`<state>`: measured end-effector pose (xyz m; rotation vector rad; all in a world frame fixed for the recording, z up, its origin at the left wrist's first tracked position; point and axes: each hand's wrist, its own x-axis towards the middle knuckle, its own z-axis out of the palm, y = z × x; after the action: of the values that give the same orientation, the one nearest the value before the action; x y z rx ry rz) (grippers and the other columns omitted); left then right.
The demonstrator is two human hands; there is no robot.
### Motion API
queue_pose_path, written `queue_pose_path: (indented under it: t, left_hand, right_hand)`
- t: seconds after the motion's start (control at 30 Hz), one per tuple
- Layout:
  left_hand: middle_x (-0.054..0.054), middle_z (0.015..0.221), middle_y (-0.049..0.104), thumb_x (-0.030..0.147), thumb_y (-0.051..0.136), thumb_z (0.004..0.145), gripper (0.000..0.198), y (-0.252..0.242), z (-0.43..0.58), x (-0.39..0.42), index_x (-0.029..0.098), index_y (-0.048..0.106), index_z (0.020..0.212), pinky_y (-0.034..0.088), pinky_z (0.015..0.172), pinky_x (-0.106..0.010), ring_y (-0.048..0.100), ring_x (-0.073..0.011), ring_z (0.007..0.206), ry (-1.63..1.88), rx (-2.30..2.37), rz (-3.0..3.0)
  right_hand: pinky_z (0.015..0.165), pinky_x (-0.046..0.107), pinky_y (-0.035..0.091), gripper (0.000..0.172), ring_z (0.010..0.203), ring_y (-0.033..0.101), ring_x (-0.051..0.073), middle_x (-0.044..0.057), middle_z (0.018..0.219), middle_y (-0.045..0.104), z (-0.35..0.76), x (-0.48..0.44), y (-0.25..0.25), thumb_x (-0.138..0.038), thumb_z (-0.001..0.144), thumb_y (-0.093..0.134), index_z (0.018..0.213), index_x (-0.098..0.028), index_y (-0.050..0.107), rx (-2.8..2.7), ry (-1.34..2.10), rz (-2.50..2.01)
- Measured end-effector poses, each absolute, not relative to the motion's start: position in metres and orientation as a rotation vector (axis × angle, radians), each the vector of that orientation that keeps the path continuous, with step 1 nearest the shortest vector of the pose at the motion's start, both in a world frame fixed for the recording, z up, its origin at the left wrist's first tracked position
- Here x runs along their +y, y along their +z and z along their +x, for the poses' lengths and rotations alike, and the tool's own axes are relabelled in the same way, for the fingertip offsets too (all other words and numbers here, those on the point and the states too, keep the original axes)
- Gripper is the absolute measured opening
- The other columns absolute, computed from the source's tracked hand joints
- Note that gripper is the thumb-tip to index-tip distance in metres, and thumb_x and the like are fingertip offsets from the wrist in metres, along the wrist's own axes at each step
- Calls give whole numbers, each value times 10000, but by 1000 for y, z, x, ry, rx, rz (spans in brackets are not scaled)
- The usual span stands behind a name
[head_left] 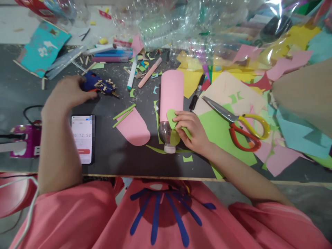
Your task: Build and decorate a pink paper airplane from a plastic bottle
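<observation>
My left hand (68, 91) is closed around the rear of a blue glue gun (94, 80), which lies on the dark tabletop with wood scraps over it. Between the fingers of my right hand (190, 129) is a light green paper oval (171, 117), against a bottle wrapped in pink paper (172, 90). The bottle lies with its white cap (169, 149) toward me, its clear neck uncovered. Another green piece (175, 137) overlaps the neck, partly behind my fingers. Left of the bottle rests a rounded pink paper piece (136, 128) with two green strips across its top.
Scissors (236, 119) with red and yellow handles lie on green paper at right. A black marker (197, 93) is beside the bottle. A phone (83, 138) showing a timer sits near my left forearm. Clear plastic bottles (186, 27) crowd the back; paper scraps cover the right side.
</observation>
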<state>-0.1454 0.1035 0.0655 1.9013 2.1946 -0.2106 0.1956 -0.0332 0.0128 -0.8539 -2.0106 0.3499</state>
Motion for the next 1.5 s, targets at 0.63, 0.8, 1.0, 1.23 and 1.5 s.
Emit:
queue_pose_path:
  t: [0.63, 0.8, 1.0, 1.23, 1.5]
  left_hand:
    - [-177, 1375, 391, 231, 599, 693, 772, 103, 3, 80, 117, 223, 1357, 191, 1140, -585, 309, -388, 1374, 398, 1948, 2203]
    - [-173, 1311, 447, 176, 537, 773, 564, 99, 8, 76, 113, 343, 1299, 246, 1131, -544, 410, -373, 1282, 360, 1925, 2334]
    - [-199, 1255, 486, 312, 497, 881, 438, 102, 8, 75, 94, 413, 1251, 401, 983, -505, 469, -373, 1205, 212, 1943, 2444]
    - [-195, 1267, 481, 366, 432, 926, 581, 101, 10, 75, 0, 318, 1363, 403, 996, -529, 468, -375, 1222, 200, 1906, 2510]
    - [-190, 1254, 486, 165, 439, 866, 462, 103, 11, 75, 30, 359, 1301, 415, 973, -538, 470, -377, 1196, 99, 1938, 2507]
  right_hand:
    - [827, 400, 549, 78, 1041, 632, 201, 39, 973, 656, 195, -32, 18, -194, 924, 471, 963, -259, 486, -2009, 358, -859]
    - [820, 406, 561, 83, 1035, 635, 210, 42, 962, 658, 195, -32, 18, -175, 909, 474, 945, -250, 479, -2017, 351, -863]
    - [824, 417, 560, 71, 1039, 633, 217, 43, 970, 656, 195, -33, 18, -195, 917, 469, 957, -254, 474, -2011, 382, -872]
    - [824, 408, 562, 42, 1031, 640, 220, 45, 966, 659, 196, -33, 18, -215, 924, 469, 947, -248, 480, -2018, 365, -867]
    - [844, 399, 551, 39, 1031, 641, 217, 48, 963, 661, 196, -33, 18, -213, 922, 479, 946, -244, 484, -2009, 379, -871]
